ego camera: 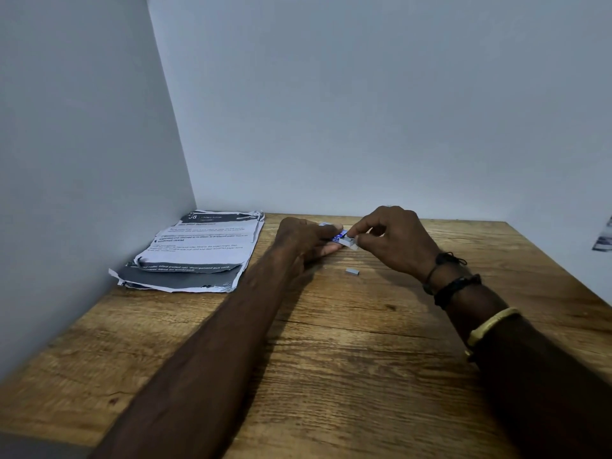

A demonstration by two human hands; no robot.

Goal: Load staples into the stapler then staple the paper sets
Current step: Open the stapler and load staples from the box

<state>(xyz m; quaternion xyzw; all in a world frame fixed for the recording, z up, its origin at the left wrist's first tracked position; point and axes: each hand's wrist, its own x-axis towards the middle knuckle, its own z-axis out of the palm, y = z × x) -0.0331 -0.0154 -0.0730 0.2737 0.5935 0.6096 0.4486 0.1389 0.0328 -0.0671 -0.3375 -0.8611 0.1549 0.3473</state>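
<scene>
My left hand (pixel 303 238) grips a small blue and white staple box (pixel 338 235) just above the far part of the wooden table (pixel 331 342). My right hand (pixel 394 240) pinches a grey strip of staples (pixel 349 241) at the open end of that box. A second short strip of staples (pixel 352 271) lies loose on the table in front of my hands. The printed paper sets (pixel 195 250) lie stacked in the far left corner. No stapler is in view.
White walls close the table at the back and on the left. The table's right edge runs diagonally at the far right. I wear dark cord bracelets and a yellow bangle (pixel 490 326) on my right wrist.
</scene>
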